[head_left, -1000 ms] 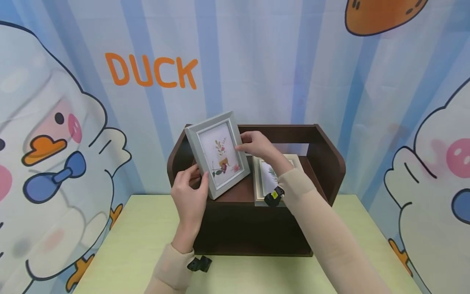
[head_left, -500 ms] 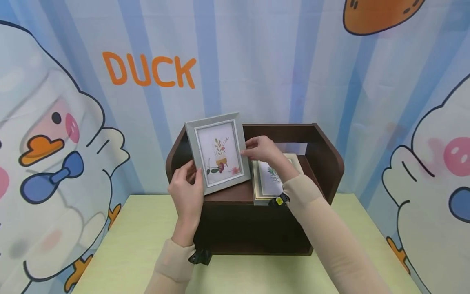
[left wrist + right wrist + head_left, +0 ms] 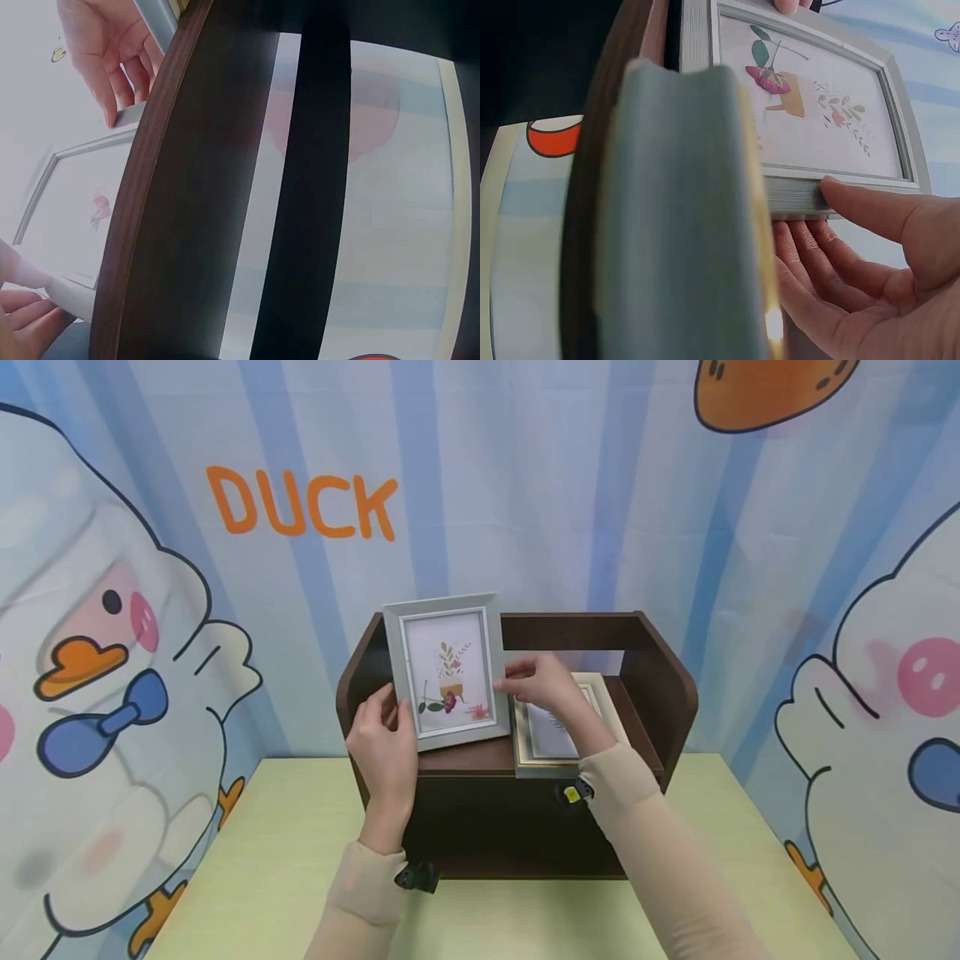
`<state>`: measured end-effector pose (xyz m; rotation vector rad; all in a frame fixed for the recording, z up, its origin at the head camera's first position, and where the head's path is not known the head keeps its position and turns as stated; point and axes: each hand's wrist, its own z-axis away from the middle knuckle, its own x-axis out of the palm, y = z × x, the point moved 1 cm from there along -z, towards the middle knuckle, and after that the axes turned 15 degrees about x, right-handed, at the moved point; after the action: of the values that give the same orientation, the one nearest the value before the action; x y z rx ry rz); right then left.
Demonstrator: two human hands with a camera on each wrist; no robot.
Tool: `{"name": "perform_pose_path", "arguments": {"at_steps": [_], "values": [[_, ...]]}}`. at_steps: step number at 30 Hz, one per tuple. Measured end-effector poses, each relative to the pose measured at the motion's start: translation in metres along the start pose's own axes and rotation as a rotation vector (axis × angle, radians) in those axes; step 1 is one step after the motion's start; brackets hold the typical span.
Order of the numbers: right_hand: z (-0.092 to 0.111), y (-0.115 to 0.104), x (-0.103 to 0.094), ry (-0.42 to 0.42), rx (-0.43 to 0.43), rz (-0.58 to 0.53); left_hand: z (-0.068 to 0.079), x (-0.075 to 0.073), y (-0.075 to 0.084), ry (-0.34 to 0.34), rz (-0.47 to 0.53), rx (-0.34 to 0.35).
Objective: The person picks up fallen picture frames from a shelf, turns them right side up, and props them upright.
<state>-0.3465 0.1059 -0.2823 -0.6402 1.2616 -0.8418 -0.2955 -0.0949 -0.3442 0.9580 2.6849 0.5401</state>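
A grey picture frame [image 3: 450, 670] with a flower-and-pot print stands nearly upright on the left part of a dark brown shelf's top. My left hand [image 3: 384, 745] grips its lower left edge, thumb on the front and fingers behind. On the opposite edge, my right hand [image 3: 546, 683] pinches the frame between thumb and fingers. The right wrist view shows that thumb on the front border and the fingers [image 3: 840, 262] curled behind. Beneath my right forearm lies a stack of picture frames [image 3: 531, 764], the top one with a leaf print, partly hidden by the arm.
The brown shelf [image 3: 517, 827] has raised side panels and a slotted back rail [image 3: 570, 628]. It stands on a pale yellow-green table [image 3: 285, 852]. Behind hangs a blue striped curtain [image 3: 540, 493] with duck cartoons.
Both hands have turned the grey frame to face more squarely forward, and its tilt has lessened. Its lower edge has shifted slightly back. My right hand has lowered a little along the edge.
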Motion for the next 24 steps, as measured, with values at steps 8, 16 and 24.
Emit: {"name": "perform_pose_path", "arguments": {"at_steps": [8, 16, 24], "values": [[0.008, 0.010, 0.006, 0.077, -0.031, -0.010, 0.000, 0.004, -0.002, 0.049, 0.012, 0.000], [0.015, 0.018, 0.014, 0.165, -0.047, -0.041, 0.002, 0.005, -0.003, 0.065, 0.010, -0.042], [0.021, 0.023, 0.024, 0.248, -0.077, -0.044, 0.007, 0.004, -0.003, 0.048, -0.033, -0.061]]}}
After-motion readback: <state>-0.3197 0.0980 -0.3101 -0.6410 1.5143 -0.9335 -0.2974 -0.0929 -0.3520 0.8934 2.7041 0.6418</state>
